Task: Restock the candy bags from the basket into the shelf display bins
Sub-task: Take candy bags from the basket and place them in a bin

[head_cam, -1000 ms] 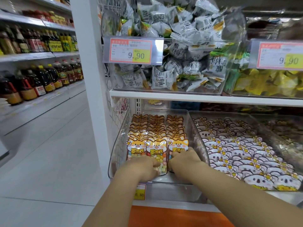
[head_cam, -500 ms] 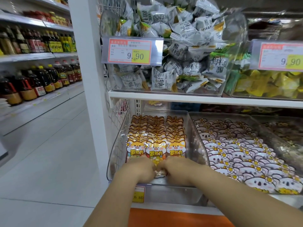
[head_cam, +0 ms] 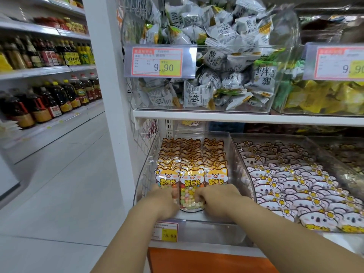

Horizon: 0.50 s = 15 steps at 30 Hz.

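- Nearest me, left hand (head_cam: 163,200) and right hand (head_cam: 217,198) are both clenched on the lower edges of the front bags (head_cam: 167,179).
- Between the grips, the hands have drawn slightly apart since a second ago, so the middle bag (head_cam: 191,192) now shows its candy window.
- Beyond the grips, three rows stand packed to the back of the bin (head_cam: 145,174). I judge only squaring-up remains here.

Three rows of orange fox-faced candy bags (head_cam: 192,160) stand in the clear plastic bin (head_cam: 146,174) just beyond the left hand (head_cam: 163,200) and right hand (head_cam: 219,200), and a clear bin of koala-faced bags (head_cam: 275,136) lies right of the right hand.
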Tool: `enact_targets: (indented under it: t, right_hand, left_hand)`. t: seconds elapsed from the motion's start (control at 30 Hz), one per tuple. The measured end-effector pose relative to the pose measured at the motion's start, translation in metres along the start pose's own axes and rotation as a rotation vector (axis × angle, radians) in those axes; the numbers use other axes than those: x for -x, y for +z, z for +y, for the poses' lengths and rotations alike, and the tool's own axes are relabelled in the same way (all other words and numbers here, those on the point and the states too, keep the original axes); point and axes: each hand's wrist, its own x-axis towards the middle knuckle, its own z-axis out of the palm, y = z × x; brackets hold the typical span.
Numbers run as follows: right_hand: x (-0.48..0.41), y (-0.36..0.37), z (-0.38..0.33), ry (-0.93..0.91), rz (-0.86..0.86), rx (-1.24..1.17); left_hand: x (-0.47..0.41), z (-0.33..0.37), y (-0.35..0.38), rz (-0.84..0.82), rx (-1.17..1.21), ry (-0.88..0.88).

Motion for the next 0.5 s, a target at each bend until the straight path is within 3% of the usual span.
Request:
enact_targets:
  t: [0.17, 0.27, 0.5]
  right_hand:
    - [0.007, -0.004, -0.004, -0.022, -0.109, -0.039]
    - [0.007, -0.003, 0.0, -0.014, -0.176, -0.148]
    - [0.003, 0.0, 0.002, -0.008, -0.226, -0.231]
  left_hand:
    - [0.0, 0.0, -0.002, 0.016, -0.047, 0.072]
    - [-0.003, 0.001, -0.001, -0.061, -0.067, 0.126]
    - [-0.011, 0.008, 0.007, -0.039, -0.141, 0.049]
